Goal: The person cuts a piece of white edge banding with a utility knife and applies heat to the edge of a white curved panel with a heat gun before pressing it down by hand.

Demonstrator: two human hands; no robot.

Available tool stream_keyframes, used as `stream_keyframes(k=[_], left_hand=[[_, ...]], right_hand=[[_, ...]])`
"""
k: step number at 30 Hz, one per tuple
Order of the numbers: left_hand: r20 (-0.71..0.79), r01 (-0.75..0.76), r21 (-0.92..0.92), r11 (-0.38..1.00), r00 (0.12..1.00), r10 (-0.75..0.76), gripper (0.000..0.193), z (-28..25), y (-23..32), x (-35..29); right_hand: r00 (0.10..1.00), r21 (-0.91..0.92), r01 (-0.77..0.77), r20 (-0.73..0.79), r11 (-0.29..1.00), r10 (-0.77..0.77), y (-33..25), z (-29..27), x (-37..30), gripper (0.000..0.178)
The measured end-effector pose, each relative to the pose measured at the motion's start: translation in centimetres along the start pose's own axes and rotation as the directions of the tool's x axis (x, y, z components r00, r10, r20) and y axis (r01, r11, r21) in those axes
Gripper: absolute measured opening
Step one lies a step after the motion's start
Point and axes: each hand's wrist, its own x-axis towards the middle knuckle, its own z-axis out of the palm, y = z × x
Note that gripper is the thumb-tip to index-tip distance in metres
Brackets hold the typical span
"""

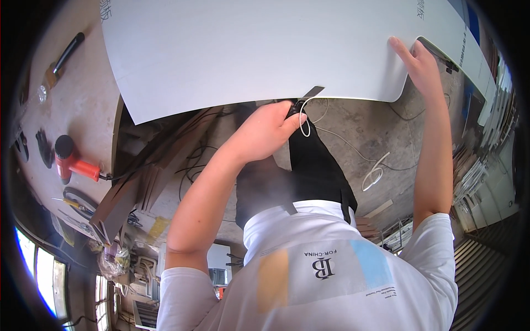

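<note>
A large white panel (265,49) spans the upper part of the view, with its near edge in front of my body. My left hand (265,129) is closed just below that edge, around a dark tool; its flat, dark end (313,92) lies over the panel's rim. A loop of white cord (303,124) hangs by my left fingers, which partly hide the tool. On the right, my right hand (424,69) grips the panel at its cut-out edge, thumb on the white face and fingertips out of sight beyond the edge.
A workbench (88,105) at left bears a brush (67,54), a red heat gun (72,161) and a dark glove (44,149). Brown boards (130,193) lean beside it. White cable (372,177) and thin wires lie on the concrete floor (353,149). Stacked sheets (469,171) stand at right.
</note>
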Motion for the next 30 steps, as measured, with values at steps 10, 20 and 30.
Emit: stream_keyframes(k=[10,20,30], left_hand=[[0.004,0.001,0.032,0.999,1.000,-0.002,0.040,2.3,1.3,1.7],[-0.001,-0.002,0.039,0.999,1.000,0.002,0.039,4.9,2.6,3.9],[0.020,-0.006,-0.044,0.999,1.000,0.007,0.038,7.6,3.9,5.7]], right_hand=[[0.994,0.007,0.106,-0.009,0.994,-0.106,0.8,0.2,0.1,0.079],[0.979,-0.022,0.191,0.076,0.981,-0.189,1.5,-0.4,0.5,0.085],[0.973,-0.059,0.230,0.047,0.971,-0.228,1.1,-0.4,0.7,0.086]])
